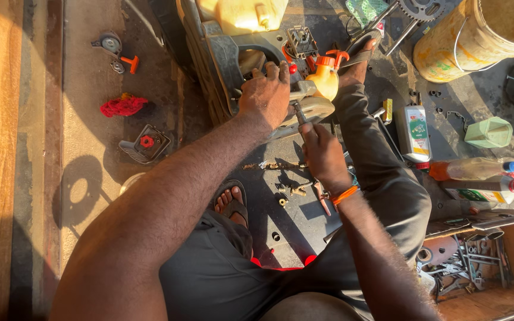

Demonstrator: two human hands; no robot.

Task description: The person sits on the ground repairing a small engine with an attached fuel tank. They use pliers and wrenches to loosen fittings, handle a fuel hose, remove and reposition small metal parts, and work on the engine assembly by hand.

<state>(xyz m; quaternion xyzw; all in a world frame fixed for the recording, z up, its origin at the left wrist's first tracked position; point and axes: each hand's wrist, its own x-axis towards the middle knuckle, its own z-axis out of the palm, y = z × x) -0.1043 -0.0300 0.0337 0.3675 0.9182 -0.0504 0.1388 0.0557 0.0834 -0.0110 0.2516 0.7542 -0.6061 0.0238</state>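
Note:
My left hand [264, 95] presses down on a grey machine housing [224, 56] that lies on the dark floor mat, fingers curled over its edge. My right hand [322, 151] is closed around the handle of a metal tool [299, 113] whose tip meets the pale casing part [310, 108] just below my left hand. A small yellow oil can with an orange cap [325, 76] stands right behind the casing. I sit on the ground with one sandalled foot [231, 205] near my knee and the other [361, 50] stretched forward.
Small brass fittings and screws [290, 190] lie on the mat by my right wrist. Bottles [477, 169], a white can [413, 132] and a green cup [489, 132] lie right. A yellow bucket [477, 35] stands top right, an open box of wrenches [471, 264] bottom right, a red rag [124, 106] left.

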